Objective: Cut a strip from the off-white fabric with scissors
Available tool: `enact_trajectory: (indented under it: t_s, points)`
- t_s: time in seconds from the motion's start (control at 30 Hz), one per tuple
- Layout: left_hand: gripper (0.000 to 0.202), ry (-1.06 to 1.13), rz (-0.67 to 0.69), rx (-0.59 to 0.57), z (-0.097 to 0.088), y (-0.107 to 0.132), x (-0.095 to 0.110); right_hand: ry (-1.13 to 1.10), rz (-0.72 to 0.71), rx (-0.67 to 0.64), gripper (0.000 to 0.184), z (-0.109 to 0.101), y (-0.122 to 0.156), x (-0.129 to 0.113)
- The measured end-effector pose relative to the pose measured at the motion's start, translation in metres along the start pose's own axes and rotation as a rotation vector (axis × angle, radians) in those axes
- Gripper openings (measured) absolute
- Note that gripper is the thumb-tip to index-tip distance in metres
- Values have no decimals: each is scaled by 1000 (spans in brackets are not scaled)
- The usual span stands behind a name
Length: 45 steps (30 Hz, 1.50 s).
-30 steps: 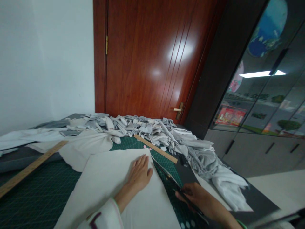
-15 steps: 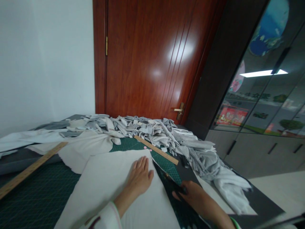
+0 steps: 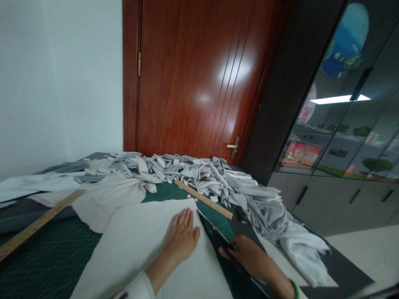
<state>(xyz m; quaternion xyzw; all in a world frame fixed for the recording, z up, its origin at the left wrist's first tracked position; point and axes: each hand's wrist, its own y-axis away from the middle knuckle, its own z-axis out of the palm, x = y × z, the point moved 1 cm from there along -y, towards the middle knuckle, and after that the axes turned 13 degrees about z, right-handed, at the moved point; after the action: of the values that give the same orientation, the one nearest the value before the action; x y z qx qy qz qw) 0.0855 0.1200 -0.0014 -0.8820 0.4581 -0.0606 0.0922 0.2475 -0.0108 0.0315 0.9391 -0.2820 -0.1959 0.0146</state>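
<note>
My left hand (image 3: 182, 236) lies flat, fingers stretched out, on a large sheet of pale grey-white fabric (image 3: 137, 245) spread over a dark green cutting mat (image 3: 52, 253). My right hand (image 3: 246, 255) is closed around dark scissors (image 3: 218, 234) at the fabric's right edge, the blades pointing away along that edge. A short wooden ruler (image 3: 202, 199) lies diagonally just beyond the blades.
A heap of grey and white fabric strips (image 3: 218, 178) runs along the far and right side of the table. A long wooden ruler (image 3: 37, 224) lies at the left. More pale cloth (image 3: 106, 195) sits behind the sheet. A red-brown door (image 3: 199, 79) and glass-fronted cabinet (image 3: 336, 124) stand behind.
My right hand with the scissors has moved forward along the fabric's right edge. My left hand stays flat on the sheet. The view has shifted slightly.
</note>
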Motion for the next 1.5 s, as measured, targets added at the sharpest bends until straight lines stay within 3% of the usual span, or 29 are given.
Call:
enact_trajectory:
  t_s: [0.47, 0.83, 1.17, 1.5]
  points:
    - [61, 10, 3, 16, 2, 1, -1, -8, -47, 28, 45, 22, -26, -1]
    - [61, 6, -7, 10, 3, -1, 0, 65, 6, 56, 32, 25, -12, -21]
    - [60, 15, -1, 39, 4, -1, 0, 182, 21, 42, 36, 15, 10, -44]
    - [60, -2, 5, 28, 3, -2, 0, 206, 15, 37, 34, 15, 13, -45]
